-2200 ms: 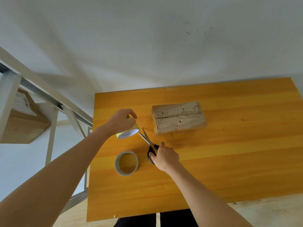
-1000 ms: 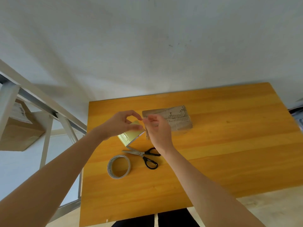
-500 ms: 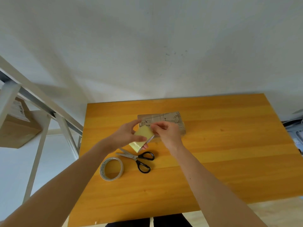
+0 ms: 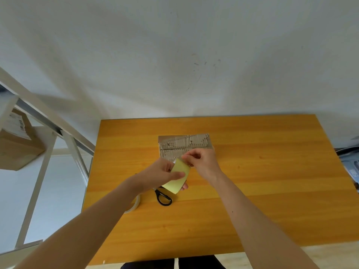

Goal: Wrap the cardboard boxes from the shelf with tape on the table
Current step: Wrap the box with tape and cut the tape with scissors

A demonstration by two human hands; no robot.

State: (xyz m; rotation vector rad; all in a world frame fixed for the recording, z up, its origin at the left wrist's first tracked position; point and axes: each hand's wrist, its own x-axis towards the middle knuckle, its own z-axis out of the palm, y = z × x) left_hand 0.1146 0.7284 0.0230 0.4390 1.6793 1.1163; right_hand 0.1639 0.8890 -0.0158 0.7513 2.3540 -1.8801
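Observation:
A flat, torn cardboard box (image 4: 184, 145) lies on the orange wooden table (image 4: 252, 191), near its far middle. Just in front of the box, my left hand (image 4: 161, 174) grips a pale yellow roll of tape (image 4: 177, 176) held above the table. My right hand (image 4: 202, 162) pinches at the roll's upper edge, fingertips close to the box's near side. Black-handled scissors (image 4: 164, 198) lie on the table below the roll, blades hidden by my left hand. A second, clear tape roll (image 4: 134, 204) peeks out from under my left forearm.
A white metal shelf frame (image 4: 46, 121) stands to the left of the table, with a brown cardboard box (image 4: 17, 148) bearing a label on it. Grey items (image 4: 349, 162) sit past the table's right edge. A white wall rises behind.
My right hand has put the scissors down on the table and come up to the yellow roll. Both hands with the roll have moved closer to the box.

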